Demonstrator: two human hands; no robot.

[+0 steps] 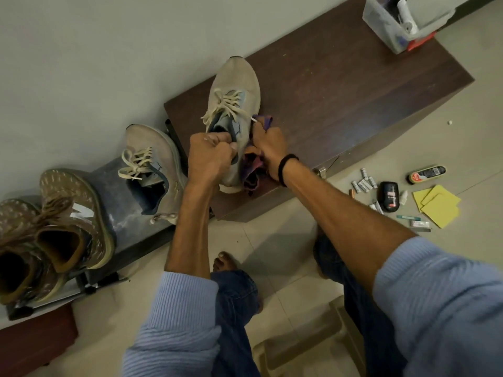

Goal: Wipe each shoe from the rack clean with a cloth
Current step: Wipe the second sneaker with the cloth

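Both arms reach forward. The left hand (209,156) grips the beige shoe (234,85) at its heel collar, fingers curled. Just right of it, the right hand (268,148) clutches the purple cloth (253,170) against the shoe's side, on the brown desk (340,91). Far left of both hands, 1 brown shoe (81,213) shows a white "N".

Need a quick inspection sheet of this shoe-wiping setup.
Surface: brown cabinet top.
Job's things: beige shoe on the cabinet; purple cloth against its side; matching shoe and brown pair on the rack.
Clutter: clear box on the cabinet; polish tin, black bottle, yellow sheets on the tiled floor.
Grippers: left hand grips the shoe's collar; right hand grips the cloth.
Cables: nothing seen.
Surroundings: pale wall, plastic stool.
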